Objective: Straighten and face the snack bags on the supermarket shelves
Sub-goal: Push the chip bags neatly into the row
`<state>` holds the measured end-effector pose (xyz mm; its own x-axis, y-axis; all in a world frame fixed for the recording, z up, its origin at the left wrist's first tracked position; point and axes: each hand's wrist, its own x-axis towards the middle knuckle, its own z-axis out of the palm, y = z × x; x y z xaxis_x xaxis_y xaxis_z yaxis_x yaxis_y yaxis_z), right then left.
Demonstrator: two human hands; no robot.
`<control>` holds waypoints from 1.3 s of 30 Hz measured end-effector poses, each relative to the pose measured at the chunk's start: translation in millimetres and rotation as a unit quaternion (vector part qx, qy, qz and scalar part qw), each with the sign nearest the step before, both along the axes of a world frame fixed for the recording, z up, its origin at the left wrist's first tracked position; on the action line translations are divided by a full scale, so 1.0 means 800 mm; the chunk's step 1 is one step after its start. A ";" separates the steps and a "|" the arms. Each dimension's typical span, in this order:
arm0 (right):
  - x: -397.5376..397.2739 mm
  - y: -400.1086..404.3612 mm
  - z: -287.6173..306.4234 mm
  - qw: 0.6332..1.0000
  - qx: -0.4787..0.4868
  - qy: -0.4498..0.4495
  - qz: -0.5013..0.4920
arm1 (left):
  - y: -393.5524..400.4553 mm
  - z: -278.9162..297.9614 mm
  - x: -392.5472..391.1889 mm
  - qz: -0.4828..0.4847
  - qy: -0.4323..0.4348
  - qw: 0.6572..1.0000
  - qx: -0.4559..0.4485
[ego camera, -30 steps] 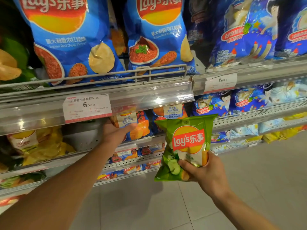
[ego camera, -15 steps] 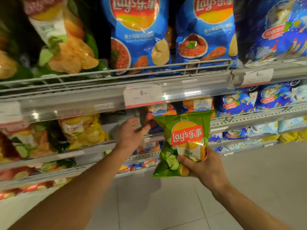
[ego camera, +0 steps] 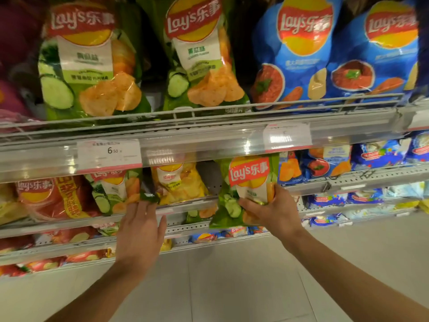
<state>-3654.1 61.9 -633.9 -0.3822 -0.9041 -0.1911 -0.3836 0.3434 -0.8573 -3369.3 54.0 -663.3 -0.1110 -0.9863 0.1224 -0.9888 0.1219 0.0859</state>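
The small green Lay's bag is gripped low by the right hand, in front of the second shelf. The left hand, fingers straight, touches the shelved green bag, likely opening a slot; next the held bag goes in upright, logo outward. A price tag reads 6.50.

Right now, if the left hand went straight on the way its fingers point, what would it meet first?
Probably the small green bag on the second shelf: the left hand already has its fingertips at the bag's lower right corner, though depth is unclear.
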 end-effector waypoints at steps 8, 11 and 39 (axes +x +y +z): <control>0.016 -0.088 -0.001 0.998 -0.048 0.034 -0.013 | -0.014 -0.009 -0.001 -0.014 -0.113 0.992 -0.046; 0.014 -0.112 -0.012 0.999 -0.036 0.031 -0.018 | -0.015 -0.014 0.001 -0.019 -0.119 0.991 -0.056; 0.024 -0.129 -0.045 0.996 0.025 -0.020 0.080 | -0.010 -0.024 -0.008 0.032 -0.041 0.995 -0.083</control>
<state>-3635.0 -41.5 -670.1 -0.2252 -0.9420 -0.2488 -0.4033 0.3226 -0.8564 -3375.8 46.1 -682.6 -0.0640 -0.9589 0.2766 -0.9979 0.0634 -0.0113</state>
